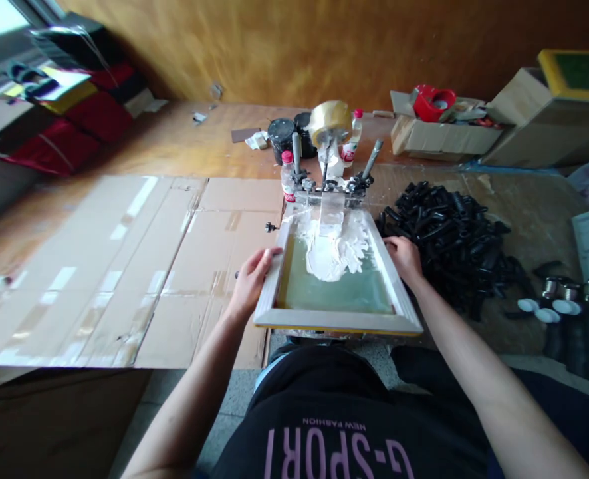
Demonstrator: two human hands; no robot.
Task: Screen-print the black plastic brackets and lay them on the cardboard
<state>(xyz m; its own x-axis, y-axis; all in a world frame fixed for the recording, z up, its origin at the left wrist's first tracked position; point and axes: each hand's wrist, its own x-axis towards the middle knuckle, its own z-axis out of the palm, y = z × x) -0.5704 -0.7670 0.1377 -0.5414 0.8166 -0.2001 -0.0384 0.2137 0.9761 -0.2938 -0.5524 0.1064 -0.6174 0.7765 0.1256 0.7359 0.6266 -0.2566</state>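
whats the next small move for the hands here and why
Probably bring the right hand to the pale flat blade at the white paste, while the left hand steadies the silver-grey rectangular frame: the paste lies heaped toward the far end, the near part of the green screen looks bare, and neither hand is on the blade.

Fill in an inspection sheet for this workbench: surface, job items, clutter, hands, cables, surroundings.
Surface: wooden tabletop, partly covered on the left by taped, flattened cardboard.
Job items: screen frame beneath a metal clamp; white paste spread unevenly over its far half.
Clutter: pile of black parts right of the frame; red-capped bottles and black tubs behind.
Hands: left hand grips the frame's left side; right hand at its right side, grip unclear.
Cables: nothing seen.
Surroundings: wood-toned wall behind; open carton at right rear.
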